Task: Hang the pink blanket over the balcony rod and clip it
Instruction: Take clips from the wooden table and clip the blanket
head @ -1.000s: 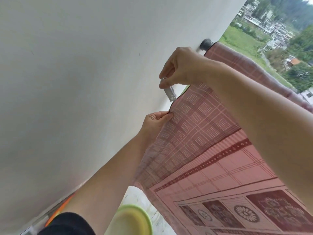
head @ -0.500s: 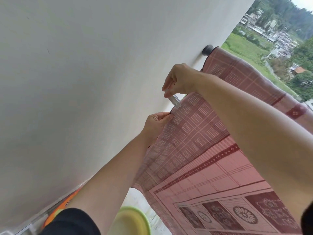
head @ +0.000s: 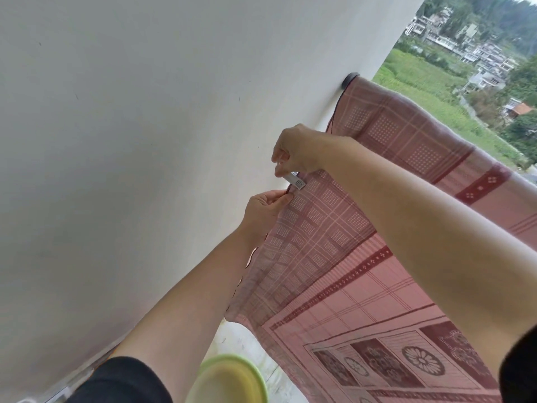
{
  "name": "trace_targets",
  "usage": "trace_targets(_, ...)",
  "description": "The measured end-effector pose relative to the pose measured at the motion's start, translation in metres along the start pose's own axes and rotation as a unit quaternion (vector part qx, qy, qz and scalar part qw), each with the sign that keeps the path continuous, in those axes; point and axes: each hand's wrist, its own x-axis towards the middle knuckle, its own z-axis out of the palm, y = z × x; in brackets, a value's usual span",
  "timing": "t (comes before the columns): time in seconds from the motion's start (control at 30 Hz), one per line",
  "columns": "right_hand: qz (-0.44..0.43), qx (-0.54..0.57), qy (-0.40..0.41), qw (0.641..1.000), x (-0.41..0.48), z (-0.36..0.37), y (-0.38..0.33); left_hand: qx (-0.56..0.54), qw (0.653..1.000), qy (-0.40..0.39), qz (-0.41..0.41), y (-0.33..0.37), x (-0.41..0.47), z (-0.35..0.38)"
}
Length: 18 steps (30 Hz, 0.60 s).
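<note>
Head view — right grip [head: 302, 149] tight on clip [head: 296, 181], left grip [head: 264, 210] on pink blanket [head: 363, 286] edge

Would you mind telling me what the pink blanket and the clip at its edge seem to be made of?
The pink blanket looks like thin woven cloth, matte: its checked weave shows and it drapes softly. The clip seems pale grey metal or plastic, slightly shiny, with a dotted face; too small to tell which.

Left sleeve [head: 122, 379]: black, plain fabric, lower left of frame.
Right sleeve [head: 520, 367]: black, a dark sliver at lower right edge.
Forearms [head: 186, 301]: bare from sleeve to wrist.
Left hand [head: 263, 212]: bare.
Right hand [head: 299, 149]: bare.
</note>
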Motion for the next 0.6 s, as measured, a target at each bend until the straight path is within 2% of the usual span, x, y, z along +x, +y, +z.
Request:
trace_targets(0.1,0.002,-0.001,0.018,1.000,0.001,0.002,0.004,0.057,0.998,0.022,0.002,0.007,-0.004,-0.002)
trace_targets(0.17,-0.026,0.020,0.095,0.995,-0.004,0.003,0.005,0.165,0.982,0.091,0.018,0.015,-0.005,-0.010)
trace_targets(0.27,-0.087,0.085,0.280,0.952,-0.022,0.016,0.004,0.338,0.917,0.206,0.045,0.035,-0.012,-0.034)
trace_targets(0.37,-0.124,0.060,0.403,0.905,-0.046,0.050,0.002,0.484,0.840,0.230,0.085,0.050,-0.027,-0.056)
trace_targets(0.43,-0.124,0.085,0.421,0.894,-0.062,0.083,0.002,0.554,0.794,0.222,0.118,0.053,-0.042,-0.064)
trace_targets(0.5,-0.094,0.115,0.393,0.908,-0.080,0.121,0.003,0.610,0.751,0.208,0.142,0.048,-0.058,-0.066)
trace_targets(0.6,0.001,0.119,0.348,0.930,-0.111,0.185,0.007,0.654,0.718,0.170,0.167,0.030,-0.080,-0.062)
